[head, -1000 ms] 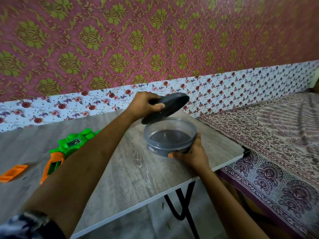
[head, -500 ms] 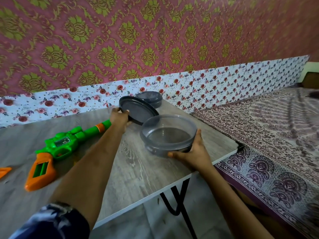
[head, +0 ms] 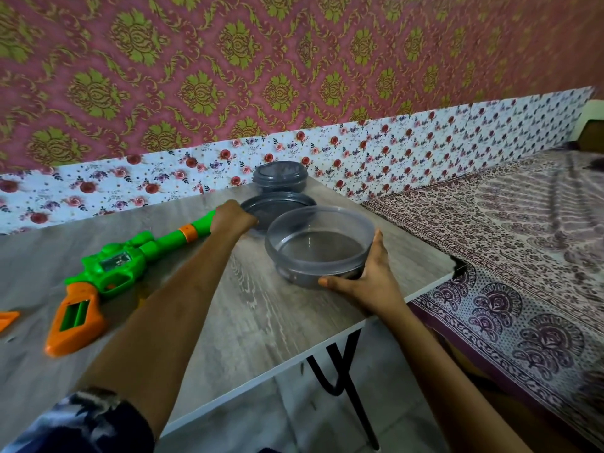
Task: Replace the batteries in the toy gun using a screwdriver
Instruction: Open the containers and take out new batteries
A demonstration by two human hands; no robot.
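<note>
A green and orange toy gun [head: 108, 273] lies on the wooden table [head: 255, 322] at the left, its grip's battery slot uncovered. An orange cover piece [head: 6, 318] lies at the far left edge. My right hand [head: 366, 282] grips the near side of an open grey translucent container [head: 318, 246] on the table. My left hand [head: 232, 219] holds the edge of its dark lid [head: 281, 207], which lies flat on the table behind the container. No screwdriver or batteries show.
A second, closed grey container [head: 280, 176] stands at the table's back by the floral wall. The table's right edge and corner [head: 457, 269] border a bed with a patterned cloth [head: 523, 256]. A black table leg [head: 343, 371] shows below.
My left hand has lifted the lid off the container, swung it left and lowered it flat onto the table behind. My right hand kept hold of the container.
</note>
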